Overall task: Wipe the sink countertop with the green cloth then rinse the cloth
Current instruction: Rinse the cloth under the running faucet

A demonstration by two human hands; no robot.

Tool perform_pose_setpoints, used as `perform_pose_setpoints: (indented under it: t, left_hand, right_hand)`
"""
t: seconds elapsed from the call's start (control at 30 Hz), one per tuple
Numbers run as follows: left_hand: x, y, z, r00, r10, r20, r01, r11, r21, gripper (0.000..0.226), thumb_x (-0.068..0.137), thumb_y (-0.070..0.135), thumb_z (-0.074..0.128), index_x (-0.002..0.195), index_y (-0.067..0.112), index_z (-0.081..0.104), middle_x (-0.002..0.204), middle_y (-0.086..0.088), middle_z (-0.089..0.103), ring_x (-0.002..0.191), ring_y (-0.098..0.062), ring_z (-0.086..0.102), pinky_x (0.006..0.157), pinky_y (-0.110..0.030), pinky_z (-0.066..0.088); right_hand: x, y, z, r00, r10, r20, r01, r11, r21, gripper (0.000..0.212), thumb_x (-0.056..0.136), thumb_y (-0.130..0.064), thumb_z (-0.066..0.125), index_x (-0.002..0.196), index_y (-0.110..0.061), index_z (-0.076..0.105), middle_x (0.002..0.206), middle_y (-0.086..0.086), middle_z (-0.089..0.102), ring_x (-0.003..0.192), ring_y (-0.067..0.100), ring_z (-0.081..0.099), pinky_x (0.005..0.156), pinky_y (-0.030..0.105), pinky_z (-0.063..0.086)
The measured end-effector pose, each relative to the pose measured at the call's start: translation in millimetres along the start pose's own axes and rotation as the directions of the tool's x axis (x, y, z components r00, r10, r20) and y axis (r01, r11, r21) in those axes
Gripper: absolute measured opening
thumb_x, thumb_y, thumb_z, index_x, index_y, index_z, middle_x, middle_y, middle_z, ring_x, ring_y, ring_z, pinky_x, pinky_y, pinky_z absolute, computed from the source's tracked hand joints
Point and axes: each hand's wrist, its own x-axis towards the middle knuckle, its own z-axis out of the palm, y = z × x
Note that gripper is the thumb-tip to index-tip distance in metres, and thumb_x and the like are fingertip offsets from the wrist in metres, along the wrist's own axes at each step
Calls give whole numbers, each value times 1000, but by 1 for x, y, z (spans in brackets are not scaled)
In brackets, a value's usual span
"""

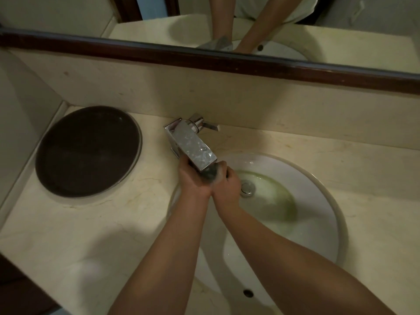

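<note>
Grip: left hand [193, 178] and right hand [225, 185] both curl round the cloth [212, 172]. It is bunched into a tight wad between the palms, so neither grip is open at all.

Position: wad sits right under the spout of the tap [191, 142], over the back edge of the sink [318, 201]. Judgement: held there so any flow lands on the cloth and the runoff drops into the basin, not on the surface [341, 160].

Flow: the spout hides the outlet, so I cannot tell whether water is running.

Cloth reads dark and wet in this dim light, and its green does not show.

Basin: greenish, cloudy water pools round the drain [246, 188]. Judgement: this is wash-off from the cloth, so the rinse step is under way and wiping looks done.

Wrists are pressed close together. Judgement: this suits squeezing or rubbing the wad against itself.

Other: dark round tray [88, 151] rests on the surface left of the tap, well apart from my hands.
</note>
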Motion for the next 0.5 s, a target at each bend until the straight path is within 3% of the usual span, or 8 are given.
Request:
perform_pose_setpoints:
  t: [0.1,0.13,0.2,0.27,0.33,0.43,0.5]
  left_hand:
    - [6,-1,-1,998,47,-47,-46,998,32,38,93,33,43,60,16,51,61,-2,45,59,-18,46,63,-29,41]
    - [8,0,1,996,71,-45,-69,997,44,43,96,32,39,57,17,51,60,-1,45,56,-17,47,58,-27,40]
    - [11,-1,5,995,81,-57,-78,995,57,51,95,27,36,46,20,46,47,3,40,43,-11,42,47,-21,35]
    - [10,-5,9,995,56,-82,-52,998,48,31,84,23,44,54,21,37,45,5,35,42,-10,36,45,-21,31]
    - [9,-12,9,988,63,-143,-51,995,83,28,90,20,40,64,18,32,52,1,36,43,-11,39,50,-23,34]
    - [5,-16,3,990,97,-107,-68,966,250,32,101,16,35,71,14,45,65,-3,47,43,-14,54,60,-30,45]
    - [3,-14,-6,991,131,-34,-100,876,472,18,99,12,47,83,16,55,77,-5,59,62,-19,66,70,-38,52]
  right_hand:
    - [4,-7,-5,993,65,101,-63,998,-23,35,92,-33,41,82,-6,61,79,8,63,75,21,58,63,27,36]
    - [9,-6,-7,991,60,124,-49,995,-91,38,94,-31,36,93,-1,59,80,3,58,72,13,57,59,19,36]
    - [13,-10,-14,971,151,184,-141,988,-66,19,99,-14,36,97,-3,51,74,-7,43,61,-2,46,49,5,34]
    - [17,-13,-18,971,179,158,-166,982,-90,13,98,-8,40,95,-7,53,73,-3,41,69,14,45,50,12,34]
    - [17,-15,-18,960,254,117,-252,967,-36,20,94,-14,45,80,-6,56,69,8,45,65,22,45,49,22,32]
    - [13,-14,-25,895,427,130,-440,892,105,23,92,-22,43,77,-10,55,57,9,45,40,19,40,39,17,26]
    - [11,-12,-34,846,481,232,-515,850,114,19,93,-22,41,81,-14,54,57,5,44,36,13,36,38,17,24]
